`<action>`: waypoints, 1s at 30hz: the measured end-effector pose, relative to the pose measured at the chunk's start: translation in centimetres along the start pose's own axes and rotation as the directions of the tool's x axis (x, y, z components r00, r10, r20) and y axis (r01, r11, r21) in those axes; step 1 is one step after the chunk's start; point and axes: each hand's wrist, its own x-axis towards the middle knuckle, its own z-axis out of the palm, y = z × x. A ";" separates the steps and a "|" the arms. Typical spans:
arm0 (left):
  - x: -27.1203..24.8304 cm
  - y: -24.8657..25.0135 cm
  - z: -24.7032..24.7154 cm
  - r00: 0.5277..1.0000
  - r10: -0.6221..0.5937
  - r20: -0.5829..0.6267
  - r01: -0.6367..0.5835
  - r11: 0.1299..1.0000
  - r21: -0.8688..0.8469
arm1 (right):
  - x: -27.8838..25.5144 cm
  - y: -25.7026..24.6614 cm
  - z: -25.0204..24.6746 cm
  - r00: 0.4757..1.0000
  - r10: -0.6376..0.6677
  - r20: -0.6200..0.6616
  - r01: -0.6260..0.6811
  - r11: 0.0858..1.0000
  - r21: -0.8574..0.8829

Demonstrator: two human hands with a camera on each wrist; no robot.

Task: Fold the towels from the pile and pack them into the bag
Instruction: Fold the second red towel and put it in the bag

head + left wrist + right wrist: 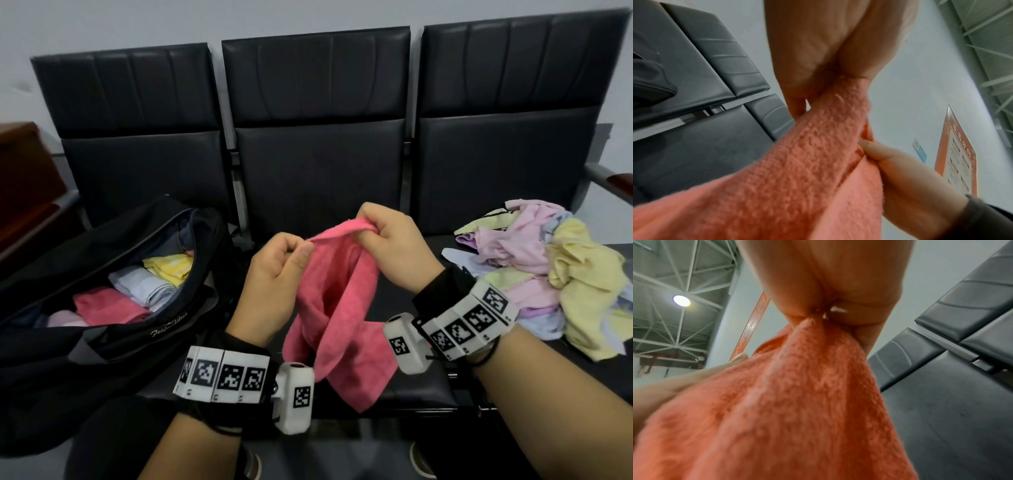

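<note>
Several folded towels [137, 291] already lie in the open black bag [113, 346] on our left. Our left hand [274, 274] and right hand [390, 246] each pinch the top edge of a pink towel [339, 308], hanging unfolded above the seat. A sizeable pile [555, 270] waits on our right.

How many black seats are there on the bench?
3, side by side: the left seat behind the open bag, the middle seat behind the pink towel, the right seat behind the towel pile. More may lie beyond the frame.
</note>
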 end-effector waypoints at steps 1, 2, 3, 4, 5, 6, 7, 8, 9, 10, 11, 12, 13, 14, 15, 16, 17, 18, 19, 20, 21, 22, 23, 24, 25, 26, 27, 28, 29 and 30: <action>-0.1 0.1 0.2 0.997 -0.046 0.055 0.050 0.997 -0.067 | 0.3 -0.1 -0.1 1.000 0.013 0.002 -0.013 1.000 0.021; -0.3 0.1 0.3 0.990 -0.082 0.118 0.094 0.990 -0.103 | 0.5 -0.1 -0.2 1.000 0.021 0.005 -0.022 0.999 0.036; -0.4 0.0 0.4 0.979 -0.106 0.173 0.124 0.988 -0.094 | 0.6 -0.2 -0.3 1.000 0.024 0.007 -0.025 0.999 0.045; -0.5 -0.2 0.4 0.970 -0.120 0.210 0.132 0.990 -0.044 | 0.6 -0.3 -0.4 1.000 0.025 0.005 -0.026 0.998 0.054; -0.6 -0.3 0.3 0.965 -0.128 0.229 0.125 0.992 0.025 | 0.7 -0.4 -0.5 1.000 0.027 -0.001 -0.027 0.997 0.069; -0.6 -0.5 0.4 0.965 -0.131 0.228 0.112 0.989 0.093 | 0.7 -0.5 -0.6 1.000 0.029 -0.008 -0.028 0.996 0.084; -0.6 -0.7 0.3 0.969 -0.131 0.210 0.102 0.984 0.143 | 0.7 -0.5 -0.7 0.999 0.030 -0.013 -0.029 0.995 0.092; -0.6 -1.0 0.3 0.974 -0.135 0.184 0.102 0.979 0.176 | 0.6 -0.5 -0.7 0.999 0.029 -0.018 -0.027 0.995 0.092; -0.6 -1.2 0.3 0.977 -0.142 0.159 0.109 0.974 0.199 | 0.5 -0.5 -0.7 0.999 0.028 -0.023 -0.026 0.996 0.086; -0.5 -1.5 0.2 0.978 -0.152 0.140 0.117 0.967 0.227 | 0.4 -0.4 -0.8 0.999 0.028 -0.030 -0.026 0.996 0.084; -0.4 -1.9 0.1 0.978 -0.164 0.129 0.125 0.956 0.265 | 0.3 -0.3 -0.8 0.999 0.031 -0.041 -0.028 0.996 0.088; -0.3 -2.2 0.0 0.976 -0.180 0.123 0.134 0.940 0.313 | 0.2 -0.1 -0.9 0.998 0.035 -0.055 -0.030 0.995 0.096; -0.2 -2.4 -0.2 0.973 -0.198 0.119 0.143 0.921 0.362 | 0.2 0.0 -0.9 0.997 0.039 -0.072 -0.031 0.994 0.100; -0.1 -2.7 -0.4 0.971 -0.210 0.112 0.148 0.901 0.408 | 0.2 0.2 -1.0 0.995 0.040 -0.092 -0.030 0.994 0.101; 0.0 -2.9 -0.6 0.971 -0.214 0.106 0.144 0.880 0.452 | 0.2 0.3 -1.1 0.992 0.042 -0.117 -0.029 0.994 0.107; 0.0 -3.3 -0.9 0.971 -0.214 0.103 0.135 0.855 0.501 | 0.4 0.5 -1.2 0.987 0.055 -0.151 -0.034 0.990 0.136; 0.1 -3.7 -1.3 0.972 -0.212 0.101 0.122 0.821 0.557 | 0.6 0.7 -1.4 0.977 0.084 -0.196 -0.045 0.980 0.195; 0.1 -4.3 -1.8 0.973 -0.210 0.093 0.109 0.782 0.614 | 0.8 0.9 -1.8 0.960 0.124 -0.249 -0.053 0.961 0.271; 0.1 -4.9 -2.4 0.976 -0.205 0.072 0.108 0.744 0.660 | 1.1 1.2 -2.4 0.938 0.164 -0.305 -0.054 0.939 0.340; 0.0 -5.6 -3.0 0.980 -0.197 0.032 0.121 0.715 0.689 | 1.4 1.6 -3.1 0.914 0.197 -0.355 -0.048 0.921 0.387; -0.1 -6.3 -3.5 0.983 -0.184 -0.019 0.144 0.696 0.704 | 1.5 2.0 -3.8 0.893 0.222 -0.393 -0.044 0.909 0.413; -0.2 -6.9 -4.2 0.981 -0.176 -0.080 0.180 0.681 0.710 | 1.5 2.5 -4.3 0.878 0.241 -0.415 -0.046 0.903 0.427; -0.3 -7.3 -4.8 0.976 -0.171 -0.138 0.217 0.668 0.712 | 1.4 2.9 -4.6 0.866 0.256 -0.429 -0.052 0.900 0.432; -0.2 -7.5 -5.2 0.967 -0.172 -0.186 0.253 0.661 0.707 | 1.3 3.4 -4.8 0.856 0.272 -0.438 -0.063 0.898 0.435; -0.1 -7.6 -5.6 0.959 -0.174 -0.223 0.281 0.662 0.695 | 1.0 3.8 -4.8 0.851 0.289 -0.439 -0.078 0.896 0.438; 0.0 -7.5 -5.9 0.952 -0.174 -0.252 0.301 0.674 0.675 | 0.6 4.0 -4.6 0.849 0.302 -0.434 -0.095 0.895 0.436; 0.2 -7.3 -6.1 0.949 -0.165 -0.269 0.305 0.697 0.649 | 0.3 4.1 -4.3 0.852 0.307 -0.425 -0.111 0.898 0.426; 0.5 -7.0 -6.1 0.950 -0.148 -0.274 0.292 0.727 0.622 | -0.2 4.0 -3.7 0.863 0.304 -0.404 -0.129 0.905 0.406; 0.7 -6.6 -5.9 0.956 -0.126 -0.266 0.266 0.755 0.599 | -0.6 3.8 -3.0 0.884 0.294 -0.364 -0.150 0.914 0.376; 0.9 -6.0 -5.5 0.964 -0.102 -0.245 0.230 0.782 0.579 | -1.1 3.5 -2.2 0.912 0.278 -0.302 -0.170 0.926 0.337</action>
